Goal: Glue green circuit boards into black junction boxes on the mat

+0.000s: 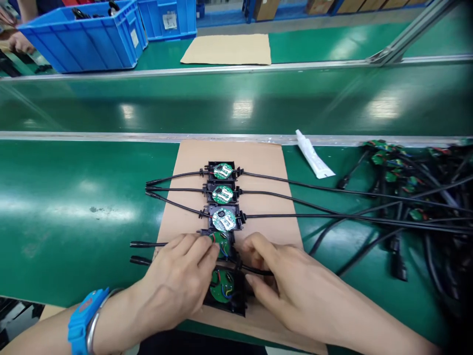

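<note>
Several black plastic housings stand in a column on a cardboard sheet (266, 167), each with a round green circuit board and black cables leaving both sides. My left hand (185, 271) is closed, its fingertips pressing the circuit board (221, 242) in the housing second from the front. Beside that housing's right end, my right hand (284, 281) curls round a black cable (254, 269); its fingertips are partly hidden. The nearest circuit board (221, 286), with coloured wires, lies between my hands. Farther back, three circuit boards (223, 219) carry white patches on their faces.
A white tube (313, 155) lies right of the cardboard. A tangled pile of black cables with circuit boards (402, 197) covers the right side. Behind the metal rail stand blue bins (88, 39) and a flat cardboard piece (229, 49). Another person's hand (20, 43) shows at far left.
</note>
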Demonstrator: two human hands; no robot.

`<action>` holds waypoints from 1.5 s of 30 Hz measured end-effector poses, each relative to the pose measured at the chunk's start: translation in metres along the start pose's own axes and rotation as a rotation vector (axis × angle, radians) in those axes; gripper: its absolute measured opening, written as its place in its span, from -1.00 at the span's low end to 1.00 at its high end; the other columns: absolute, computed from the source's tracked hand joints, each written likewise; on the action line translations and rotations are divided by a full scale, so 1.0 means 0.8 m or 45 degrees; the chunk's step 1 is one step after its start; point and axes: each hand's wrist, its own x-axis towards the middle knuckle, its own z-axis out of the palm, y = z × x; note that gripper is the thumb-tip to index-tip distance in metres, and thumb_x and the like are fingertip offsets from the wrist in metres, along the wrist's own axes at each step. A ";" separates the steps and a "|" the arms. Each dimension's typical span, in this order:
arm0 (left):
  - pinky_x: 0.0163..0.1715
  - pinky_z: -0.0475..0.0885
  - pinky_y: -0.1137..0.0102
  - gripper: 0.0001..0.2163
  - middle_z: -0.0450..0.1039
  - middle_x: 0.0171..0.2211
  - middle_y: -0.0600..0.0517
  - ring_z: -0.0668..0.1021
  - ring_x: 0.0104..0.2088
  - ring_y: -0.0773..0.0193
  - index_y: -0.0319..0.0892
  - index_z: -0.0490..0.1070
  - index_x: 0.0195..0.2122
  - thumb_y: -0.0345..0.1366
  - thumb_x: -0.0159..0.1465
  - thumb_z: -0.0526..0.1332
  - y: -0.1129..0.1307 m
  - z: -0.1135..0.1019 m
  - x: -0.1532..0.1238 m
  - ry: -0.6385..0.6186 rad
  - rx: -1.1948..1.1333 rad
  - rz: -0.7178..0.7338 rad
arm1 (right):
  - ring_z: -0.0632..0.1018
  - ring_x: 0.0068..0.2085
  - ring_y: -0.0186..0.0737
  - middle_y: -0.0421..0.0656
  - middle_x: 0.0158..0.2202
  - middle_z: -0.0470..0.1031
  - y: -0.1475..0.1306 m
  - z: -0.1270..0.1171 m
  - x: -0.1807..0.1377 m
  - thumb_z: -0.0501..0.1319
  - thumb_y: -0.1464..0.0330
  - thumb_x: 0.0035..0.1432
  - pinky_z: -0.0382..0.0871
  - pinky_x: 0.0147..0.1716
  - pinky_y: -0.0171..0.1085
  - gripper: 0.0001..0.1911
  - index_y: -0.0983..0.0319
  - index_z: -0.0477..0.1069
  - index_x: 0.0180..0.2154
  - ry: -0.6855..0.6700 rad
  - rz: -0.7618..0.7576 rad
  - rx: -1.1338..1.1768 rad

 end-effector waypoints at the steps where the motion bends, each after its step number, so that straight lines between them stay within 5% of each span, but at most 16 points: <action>1: -0.13 0.47 0.18 -0.71 0.43 -0.13 -0.15 0.48 -0.15 0.07 -0.34 0.38 0.00 -0.45 0.29 0.04 -0.002 0.003 0.003 0.021 -0.047 0.070 | 0.48 -0.34 -0.14 -0.17 -0.36 0.43 0.000 0.001 0.000 0.04 0.39 0.18 0.28 -0.39 -0.23 -0.87 0.19 0.23 -0.19 0.014 0.001 -0.009; 6: -0.01 0.37 0.22 -0.75 0.44 -0.11 -0.08 0.45 -0.08 0.14 -0.27 0.40 -0.07 -0.51 0.31 0.01 -0.008 0.018 0.008 -0.004 -0.230 0.158 | 0.40 -0.44 -0.26 -0.20 -0.43 0.38 0.002 0.012 0.008 0.00 0.48 0.20 0.21 -0.46 -0.28 -0.86 0.19 0.23 -0.40 0.141 -0.209 -0.055; 11: -0.02 0.31 0.22 -0.77 0.46 -0.10 -0.04 0.49 -0.13 0.20 -0.23 0.39 -0.11 -0.51 0.31 0.00 -0.010 0.018 0.006 0.007 -0.282 0.117 | 0.36 -0.45 -0.28 -0.18 -0.46 0.31 0.019 0.038 0.021 -0.02 0.53 0.23 0.25 -0.46 -0.30 -0.79 0.22 0.22 -0.44 0.609 -0.522 -0.113; 13: -0.03 0.29 0.23 -0.75 0.46 -0.09 -0.03 0.50 -0.14 0.22 -0.22 0.38 -0.09 -0.53 0.31 -0.01 -0.009 0.015 0.005 0.017 -0.288 0.090 | 0.37 -0.44 -0.28 -0.17 -0.47 0.30 0.026 0.044 0.025 -0.02 0.53 0.23 0.27 -0.44 -0.30 -0.78 0.22 0.21 -0.45 0.674 -0.539 -0.095; 24: 0.02 0.22 0.23 -0.56 0.42 -0.03 -0.10 0.45 -0.07 0.17 -0.26 0.17 0.21 -0.48 0.29 -0.01 0.000 0.017 0.006 -0.010 -0.154 0.101 | 0.39 -0.45 -0.27 -0.16 -0.48 0.34 0.023 0.047 0.032 -0.02 0.56 0.20 0.26 -0.48 -0.32 -0.75 0.24 0.29 -0.46 0.625 -0.499 -0.291; 31: -0.15 0.35 0.20 -0.77 0.37 -0.30 -0.05 0.42 -0.32 0.17 -0.30 0.40 -0.14 -0.47 0.25 0.02 0.007 0.012 0.022 -0.088 0.006 0.124 | 0.35 -0.46 -0.20 -0.10 -0.44 0.40 0.011 0.037 0.032 -0.05 0.59 0.20 0.16 -0.55 -0.28 -0.72 0.25 0.35 -0.40 0.594 -0.556 -0.685; 37: 0.15 0.20 0.17 -0.59 0.43 -0.17 -0.08 0.46 -0.16 0.17 -0.33 0.29 0.09 -0.52 0.20 0.02 0.002 0.018 0.015 0.070 -0.011 0.140 | 0.40 -0.24 -0.15 -0.05 -0.31 0.44 0.022 0.035 0.024 0.02 0.51 0.24 0.33 -0.28 -0.20 -0.75 0.28 0.47 -0.23 0.622 -0.426 -0.315; 45: 0.21 0.14 0.20 -0.56 0.45 -0.09 -0.06 0.45 -0.05 0.18 -0.27 0.28 0.14 -0.51 0.22 0.02 0.004 0.020 0.007 0.060 -0.019 0.138 | 0.43 -0.24 -0.18 -0.06 -0.31 0.46 0.029 0.050 0.031 0.01 0.54 0.26 0.35 -0.27 -0.20 -0.76 0.29 0.45 -0.25 0.685 -0.456 0.070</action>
